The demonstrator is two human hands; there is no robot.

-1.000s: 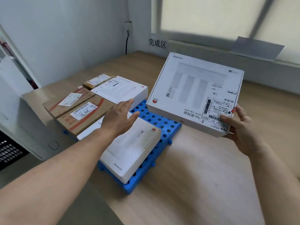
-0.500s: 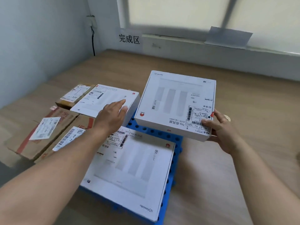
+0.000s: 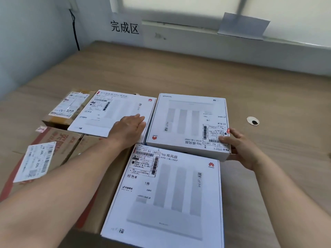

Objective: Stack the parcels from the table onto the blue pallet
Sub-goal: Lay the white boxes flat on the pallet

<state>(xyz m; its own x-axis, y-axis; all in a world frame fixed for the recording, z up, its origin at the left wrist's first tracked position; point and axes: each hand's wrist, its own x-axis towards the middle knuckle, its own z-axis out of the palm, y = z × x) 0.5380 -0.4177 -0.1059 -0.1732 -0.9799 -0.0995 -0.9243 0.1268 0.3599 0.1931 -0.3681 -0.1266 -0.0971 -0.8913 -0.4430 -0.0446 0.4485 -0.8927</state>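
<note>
The right hand [image 3: 240, 149] is pinching the near right corner of a white box [image 3: 188, 122], its print facing away. The left hand [image 3: 128, 129] is lying flat, fingers together, on a neighbouring white box [image 3: 114, 111]. The held box is seemingly resting level among the stacked parcels.

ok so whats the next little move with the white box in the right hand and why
Probably let go with the right hand. The white box already looks set down flat, squared beside the far white box that the left hand lies on, and abutting the near white box. Whether it is fully seated is hard to tell, so a light press first may help.
</note>
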